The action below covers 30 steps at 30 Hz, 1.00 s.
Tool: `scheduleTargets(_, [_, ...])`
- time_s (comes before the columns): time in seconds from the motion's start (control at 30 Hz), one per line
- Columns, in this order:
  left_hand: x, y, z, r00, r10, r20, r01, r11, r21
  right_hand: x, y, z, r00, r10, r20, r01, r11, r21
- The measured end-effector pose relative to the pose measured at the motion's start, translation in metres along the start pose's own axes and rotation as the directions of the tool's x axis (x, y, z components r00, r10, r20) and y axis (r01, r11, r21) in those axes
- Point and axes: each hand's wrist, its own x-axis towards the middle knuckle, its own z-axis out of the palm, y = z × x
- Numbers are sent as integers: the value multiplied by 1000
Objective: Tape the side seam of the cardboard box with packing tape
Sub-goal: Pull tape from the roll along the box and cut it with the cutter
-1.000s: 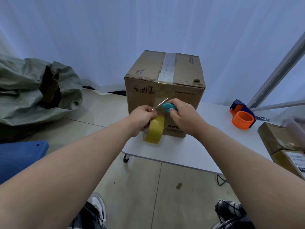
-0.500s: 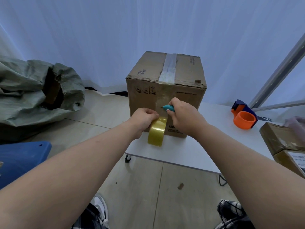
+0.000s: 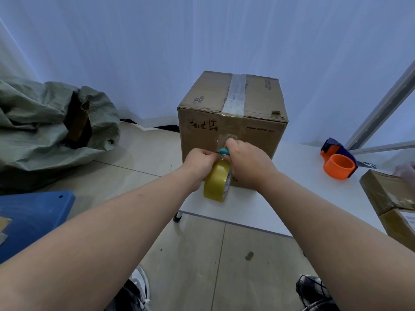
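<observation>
Against the cardboard box on the counter, the left hand grips the yellow tape roll; the right hand holds a teal cutter.

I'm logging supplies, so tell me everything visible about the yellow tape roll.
The yellow tape roll is a glossy, translucent yellowish ring of packing tape with a pale printed inner core showing at its right edge. It stands on edge, tilted, in front of the cardboard box, over the white table's near edge. The left hand grips its upper left; the right hand touches its upper right.
</observation>
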Motion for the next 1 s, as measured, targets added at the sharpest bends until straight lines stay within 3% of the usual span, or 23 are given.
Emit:
scheduleTargets(0.3, [2,1,1,999,12,-31,-10,999,50,4,-5,0,1000,-15,-1,15,997,-72])
scheduleTargets(1.0, [-1,8,0,997,32,-68,-24,993,112,-4,2,-8,999,-28,17,29,998,-50])
